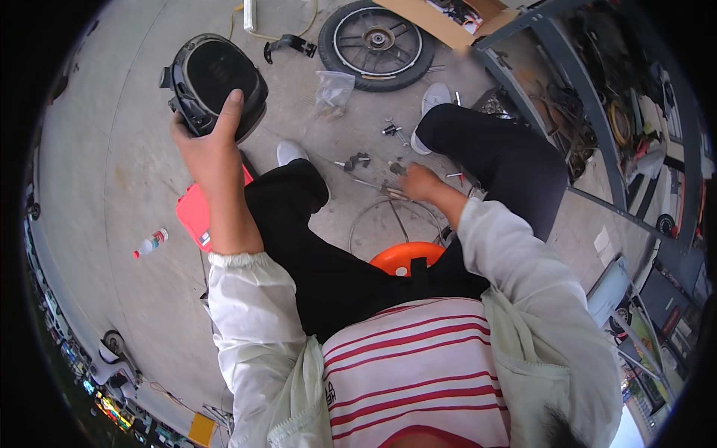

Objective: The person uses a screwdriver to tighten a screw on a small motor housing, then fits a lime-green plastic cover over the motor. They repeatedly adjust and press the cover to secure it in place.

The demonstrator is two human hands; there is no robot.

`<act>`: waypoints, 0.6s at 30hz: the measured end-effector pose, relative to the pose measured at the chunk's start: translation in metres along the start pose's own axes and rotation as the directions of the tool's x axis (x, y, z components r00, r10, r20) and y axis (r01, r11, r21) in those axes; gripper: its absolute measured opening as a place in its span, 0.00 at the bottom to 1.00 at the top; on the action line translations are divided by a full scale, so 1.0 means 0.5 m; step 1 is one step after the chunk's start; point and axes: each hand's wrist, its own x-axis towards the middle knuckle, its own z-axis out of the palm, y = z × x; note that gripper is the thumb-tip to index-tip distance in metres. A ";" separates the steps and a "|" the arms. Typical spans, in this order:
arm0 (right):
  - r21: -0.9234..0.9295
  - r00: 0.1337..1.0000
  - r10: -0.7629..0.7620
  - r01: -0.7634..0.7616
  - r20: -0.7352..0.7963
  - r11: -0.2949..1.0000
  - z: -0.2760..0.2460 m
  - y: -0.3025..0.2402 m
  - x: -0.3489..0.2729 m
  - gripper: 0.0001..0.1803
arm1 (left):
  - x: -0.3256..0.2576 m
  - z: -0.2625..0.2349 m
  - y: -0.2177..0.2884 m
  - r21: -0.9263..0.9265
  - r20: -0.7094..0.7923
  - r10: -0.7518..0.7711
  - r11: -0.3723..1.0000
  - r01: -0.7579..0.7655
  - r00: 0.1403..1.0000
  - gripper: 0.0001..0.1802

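Observation:
My left hand [213, 149] is raised at the upper left and grips a black rounded housing [220, 75], which resembles a vehicle lamp. The thumb lies across its dark face, and the other fingers are hidden behind it. Low between my knees, my right hand [424, 184] is closed near the floor, by a small dark part [397, 169]. What its fingers hold is too small to make out. Several small black parts [358, 161] lie left of that hand, and small metal fittings [392, 130] lie beyond it.
A spoked wheel with a tyre [377, 39] lies ahead beside a clear plastic bag [334, 91] and a black bracket [290, 48]. A metal rack [597, 112] stands right. A red case [196, 216] and a bottle [151, 243] are left. An orange seat [388, 257] shows beneath me.

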 end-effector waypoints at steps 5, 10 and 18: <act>-0.020 0.927 0.010 -0.019 -0.375 1.000 0.116 0.033 0.157 0.20 | 0.018 0.001 0.020 -0.252 0.124 -0.143 0.952 0.171 0.982 0.44; -0.228 0.862 -0.267 0.182 -0.432 0.956 0.109 0.031 0.263 0.14 | 0.038 -0.016 0.007 -0.281 0.181 -0.196 0.929 0.242 0.964 0.39; -0.294 0.821 -0.549 0.491 -0.157 0.820 0.186 -0.067 0.455 0.19 | 0.082 -0.065 -0.058 -0.243 0.049 -0.323 0.914 0.325 0.945 0.52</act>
